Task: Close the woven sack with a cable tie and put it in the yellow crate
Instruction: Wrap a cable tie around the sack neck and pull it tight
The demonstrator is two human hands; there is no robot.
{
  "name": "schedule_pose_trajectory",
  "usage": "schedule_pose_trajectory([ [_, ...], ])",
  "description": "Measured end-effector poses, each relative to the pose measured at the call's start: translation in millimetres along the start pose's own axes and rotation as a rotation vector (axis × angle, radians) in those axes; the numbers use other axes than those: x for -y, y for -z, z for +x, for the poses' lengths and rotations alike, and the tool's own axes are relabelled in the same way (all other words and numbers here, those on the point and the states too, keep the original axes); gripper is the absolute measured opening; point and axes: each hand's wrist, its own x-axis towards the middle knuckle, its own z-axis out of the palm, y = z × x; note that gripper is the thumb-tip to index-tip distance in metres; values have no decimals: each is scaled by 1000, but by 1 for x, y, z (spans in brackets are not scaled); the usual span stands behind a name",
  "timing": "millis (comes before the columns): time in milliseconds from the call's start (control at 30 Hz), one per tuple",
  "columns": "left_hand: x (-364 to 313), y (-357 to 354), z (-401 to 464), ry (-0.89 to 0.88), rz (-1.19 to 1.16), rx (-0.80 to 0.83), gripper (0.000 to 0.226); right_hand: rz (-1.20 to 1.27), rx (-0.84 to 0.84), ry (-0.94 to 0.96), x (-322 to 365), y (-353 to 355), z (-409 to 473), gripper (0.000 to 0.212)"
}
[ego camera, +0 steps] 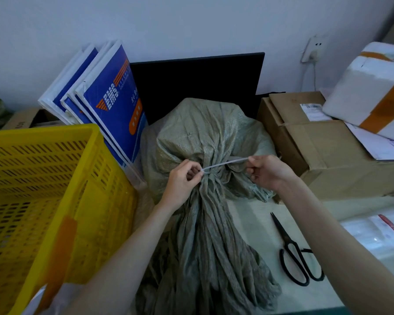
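The yellow crate [43, 189] fills the nine o'clock side of the tabletop [255, 223], its open top waiting. Beside it, from centre down to six o'clock, lies the woven sack [205, 137]: the full body bulges toward twelve o'clock, and the loose mouth fabric trails toward the person. The neck is gathered at the centre, where the white cable tie [223, 164] circles it.

The left hand [182, 180] pinches the tie at its head, right against the bunched neck. The right hand [268, 171], at three o'clock of the neck, has its fingers curled round the tie's free tail, which runs taut between the two grips.

To do this step well, I judge the left grip should brace the head against the gathers while the right draws the tail straight out along its own line, so no fold slips free. The loop should cinch until the neck cannot spread.

Black scissors [293, 258] lie at four o'clock, apart from the sack, handy for trimming the tail.
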Motion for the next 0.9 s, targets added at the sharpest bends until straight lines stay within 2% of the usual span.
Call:
schedule_pose_trajectory([
  [167, -1, -4, -3, -2, -4, -30, 3, -11, -15, 159, -10, -3, -6, 18],
  [233, -3, -5, -4, -29, 8, -20, 3, -84, 30, 182, -19, -16, -12, 36],
  [333, -6, -6, -4, -84, 55, 1, 5, -259, -45, 297, -31, -40, -15, 47],
  [567, -12, -10, -3, -105, 87, -43, 13, -511, -129, 576, -31, -64, -6, 43],
  [700, -11, -10, -2, -106, 105, -32, 11, -666, -178, 644, -27, -63, -5, 37],
  [900, -8, -10, -3, -99, 75, -42, 11, -660, -235, 726, -32, -57, -4, 39],
])
